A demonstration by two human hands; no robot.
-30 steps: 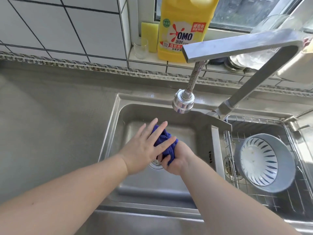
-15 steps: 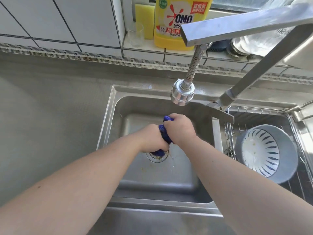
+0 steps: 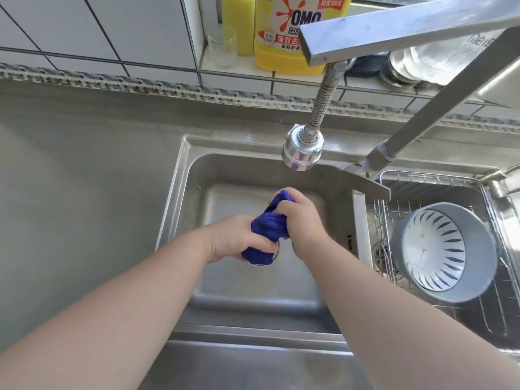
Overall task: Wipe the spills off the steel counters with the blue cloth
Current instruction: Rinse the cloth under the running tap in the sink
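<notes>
The blue cloth (image 3: pixel 267 232) is bunched into a twisted roll over the steel sink basin (image 3: pixel 253 175), above the drain. My left hand (image 3: pixel 233 237) grips its lower end with fingers curled round it. My right hand (image 3: pixel 301 218) grips the upper end, knuckles up. Both hands are side by side, a little below and in front of the faucet's spray head (image 3: pixel 302 150). No water runs from it. The steel counter (image 3: pixel 84 178) stretches to the left of the sink.
The faucet arm (image 3: pixel 408 23) crosses overhead at the right. A wire rack (image 3: pixel 422 181) in the right basin holds a grey-and-white patterned bowl (image 3: pixel 444 251). On the tiled sill stand a yellow detergent jug (image 3: pixel 287 32), a yellow sponge (image 3: pixel 237 21), a glass (image 3: pixel 222 46) and stacked dishes (image 3: pixel 399 71).
My left hand went from flat, straight fingers on the cloth to a closed grip. Both hands now hold the cloth twisted between them, slightly further apart than half a second ago.
</notes>
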